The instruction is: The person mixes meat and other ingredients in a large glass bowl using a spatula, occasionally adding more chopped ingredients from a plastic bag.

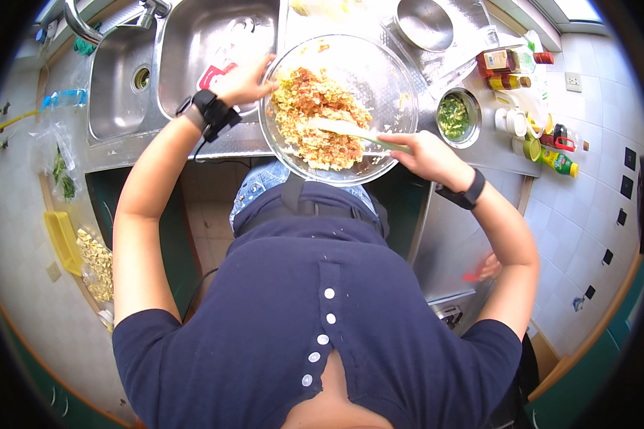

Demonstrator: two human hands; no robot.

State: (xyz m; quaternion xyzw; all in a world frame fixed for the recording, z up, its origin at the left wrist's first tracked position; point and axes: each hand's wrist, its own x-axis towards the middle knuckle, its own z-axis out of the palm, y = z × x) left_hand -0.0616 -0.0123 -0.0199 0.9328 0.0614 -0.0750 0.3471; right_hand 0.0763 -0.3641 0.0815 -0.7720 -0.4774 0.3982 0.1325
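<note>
A large clear glass bowl (389,69) sits at the front edge of the steel counter. It holds a heap of crumbly minced filling (316,99), reddish brown with yellow-green bits. My right hand (432,161) grips the pale green handle of a spatula (378,138), whose whitish blade rests in the filling, partly covered. At the bowl's left rim is my left hand (247,80), its fingers and thumb on the glass. Both wrists wear black bands.
Left lies a double steel sink (121,96) with a red-and-white packet (209,78) in it. A metal bowl of chopped greens (453,118), an upturned-looking steel bowl (424,24) and several bottles (507,60) stand right. A yellow basket (63,241) and cut pale pieces (95,265) sit far left.
</note>
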